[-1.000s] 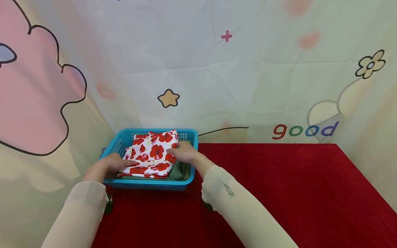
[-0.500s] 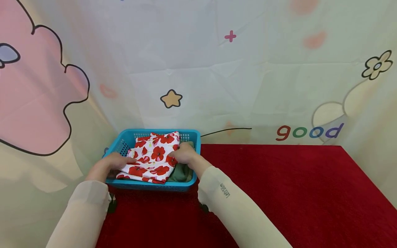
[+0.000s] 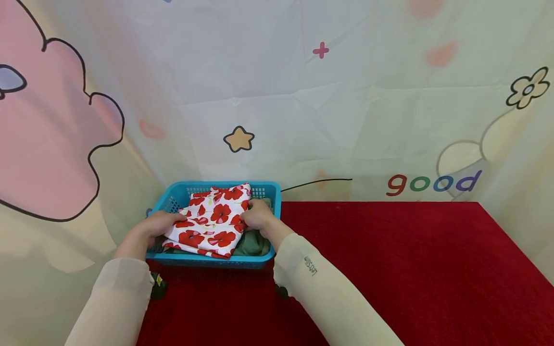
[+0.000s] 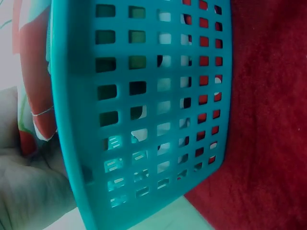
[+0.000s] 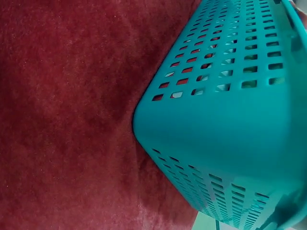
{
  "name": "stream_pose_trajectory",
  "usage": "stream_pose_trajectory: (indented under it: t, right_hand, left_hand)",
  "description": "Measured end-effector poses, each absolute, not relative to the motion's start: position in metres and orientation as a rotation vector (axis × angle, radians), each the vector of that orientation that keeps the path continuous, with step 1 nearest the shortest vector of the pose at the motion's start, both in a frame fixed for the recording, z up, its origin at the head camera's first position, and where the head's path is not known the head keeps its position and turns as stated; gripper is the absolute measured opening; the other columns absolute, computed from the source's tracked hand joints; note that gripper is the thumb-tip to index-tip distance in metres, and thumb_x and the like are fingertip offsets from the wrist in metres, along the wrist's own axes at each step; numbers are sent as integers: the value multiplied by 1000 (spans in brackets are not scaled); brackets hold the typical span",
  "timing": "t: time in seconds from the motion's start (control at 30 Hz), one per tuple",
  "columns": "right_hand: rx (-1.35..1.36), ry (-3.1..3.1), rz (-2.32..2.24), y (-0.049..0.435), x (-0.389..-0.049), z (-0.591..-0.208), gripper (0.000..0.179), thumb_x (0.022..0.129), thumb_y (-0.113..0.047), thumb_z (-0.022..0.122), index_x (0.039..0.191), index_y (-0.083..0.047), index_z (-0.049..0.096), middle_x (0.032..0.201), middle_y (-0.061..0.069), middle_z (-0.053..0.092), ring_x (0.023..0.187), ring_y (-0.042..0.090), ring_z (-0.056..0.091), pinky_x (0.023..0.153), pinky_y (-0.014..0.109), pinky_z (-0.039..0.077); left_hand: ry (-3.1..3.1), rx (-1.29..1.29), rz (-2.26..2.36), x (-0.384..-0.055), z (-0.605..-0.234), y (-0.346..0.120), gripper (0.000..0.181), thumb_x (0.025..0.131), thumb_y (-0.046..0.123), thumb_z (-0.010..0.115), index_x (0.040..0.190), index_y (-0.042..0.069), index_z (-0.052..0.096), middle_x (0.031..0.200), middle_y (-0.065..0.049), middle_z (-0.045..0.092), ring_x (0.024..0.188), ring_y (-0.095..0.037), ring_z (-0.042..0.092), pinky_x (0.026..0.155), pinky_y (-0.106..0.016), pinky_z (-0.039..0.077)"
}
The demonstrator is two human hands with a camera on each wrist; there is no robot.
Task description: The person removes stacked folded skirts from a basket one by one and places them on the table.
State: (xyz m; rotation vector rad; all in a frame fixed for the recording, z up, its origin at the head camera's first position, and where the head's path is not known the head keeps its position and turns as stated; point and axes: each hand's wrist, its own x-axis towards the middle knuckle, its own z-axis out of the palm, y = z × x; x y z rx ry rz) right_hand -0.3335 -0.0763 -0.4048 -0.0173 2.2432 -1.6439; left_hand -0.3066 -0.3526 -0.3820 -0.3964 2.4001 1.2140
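Note:
A folded white cloth with red flowers (image 3: 220,214) lies on top inside the blue plastic basket (image 3: 203,260). Its front right corner reaches the basket's front rim. My left hand (image 3: 159,224) grips the cloth's left edge, thumb on top and the other fingers hidden beneath. At the right edge, my right hand (image 3: 258,215) pinches the cloth, its fingertips partly covered. Below and to the right, dark green fabric (image 3: 251,243) shows in the basket. In the left wrist view the palm (image 4: 31,189) is against the cloth, just inside the rim.
The basket stands at the back left of a table with a red cover (image 3: 372,259). Behind it hangs a printed curtain (image 3: 281,120) with a star, a flower and the word "good". The basket's perforated side wall (image 5: 216,124) fills much of the right wrist view.
The flowered cloth has shifted toward the basket's front rim and turned slightly, with both hands staying at its sides. The head view has moved a little.

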Motion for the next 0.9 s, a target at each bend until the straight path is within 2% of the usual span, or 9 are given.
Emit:
stream_pose_trajectory:
  t: [0.13, 0.33, 0.5, 0.63, 0.73, 0.9]
  right_hand:
    - [-22, 2206, -1687, -78, -334, -406, 56, 103, -6, 59, 156, -2, 41, 139, 20, 60, 117, 32, 68, 92, 43, 62]
    - [39, 2125, -1764, -76, -334, -405, 59, 103, -7, 60, 157, -4, 39, 141, 21, 58, 120, 34, 67, 91, 45, 62]
    - [88, 2082, -1814, -75, -335, -403, 59, 102, -9, 62, 157, -6, 40, 142, 19, 57, 121, 32, 64, 91, 41, 62]
    - [89, 2040, -1857, -74, -337, -401, 59, 102, -9, 63, 157, -7, 41, 142, 18, 57, 120, 31, 64, 89, 38, 63]
    - [98, 1985, -1896, -73, -339, -400, 61, 101, -11, 65, 157, -8, 42, 141, 18, 58, 119, 30, 64, 88, 38, 63]
    - [108, 1930, -1945, -73, -342, -400, 63, 101, -11, 65, 158, -10, 41, 143, 16, 58, 121, 29, 62, 89, 36, 63]
  left_hand:
    - [2362, -415, 1282, -303, -381, -355, 71, 107, 39, 50, 153, -12, 28, 128, -18, 64, 89, -11, 70, 80, -28, 61]
    - [2290, -464, 1357, -299, -378, -358, 73, 106, 42, 53, 153, -8, 28, 112, -6, 70, 86, -12, 73, 82, -33, 63]
    - [2287, -456, 1390, -298, -374, -358, 72, 106, 42, 54, 153, -8, 29, 110, -4, 69, 86, -11, 72, 82, -32, 63]
    - [2305, -430, 1428, -299, -371, -358, 72, 106, 41, 54, 153, -8, 29, 117, -7, 67, 87, -11, 71, 83, -31, 63]
    - [2279, -406, 1485, -300, -369, -358, 75, 106, 41, 53, 156, -7, 25, 129, -12, 62, 91, -11, 70, 86, -33, 63]
    - [2182, -378, 1624, -301, -365, -358, 77, 108, 41, 51, 164, 1, 16, 152, -19, 44, 96, -11, 67, 90, -35, 63]
